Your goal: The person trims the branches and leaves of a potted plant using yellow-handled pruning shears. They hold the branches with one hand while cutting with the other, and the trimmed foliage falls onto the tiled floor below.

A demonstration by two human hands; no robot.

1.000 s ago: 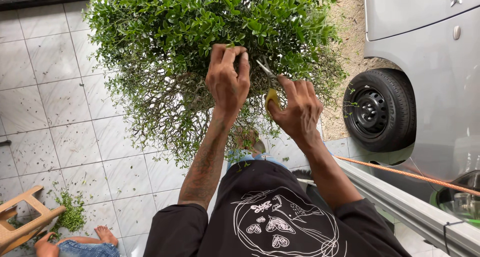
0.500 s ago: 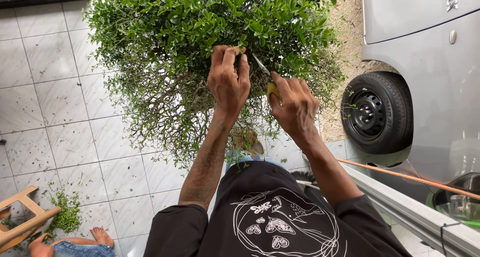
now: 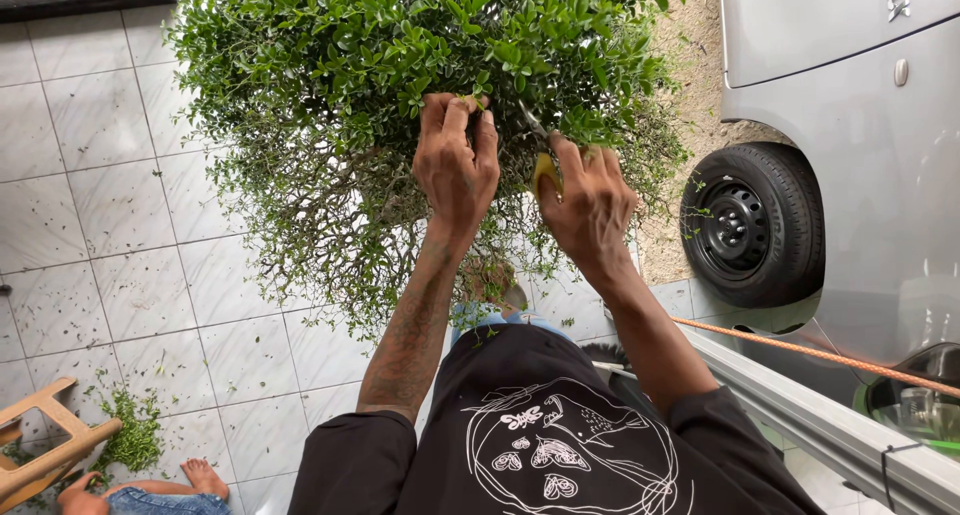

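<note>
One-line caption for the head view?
Left hand pinches twigs of a dense green shrub while right hand works yellow-handled shears.

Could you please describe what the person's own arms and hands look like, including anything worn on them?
Both hands are bare, with no gloves: the left hand and the right hand. No rings or watch can be made out. The left forearm carries dark tattoo markings along its length. Black sleeves are pushed up to about the elbows, part of a black top with a white line drawing.

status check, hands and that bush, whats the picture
Left hand pinching a sprig at the bush crown. Right hand shut on yellow-handled scissors, blades in the foliage. Nothing blocking; clippings on the tiled floor.
</note>
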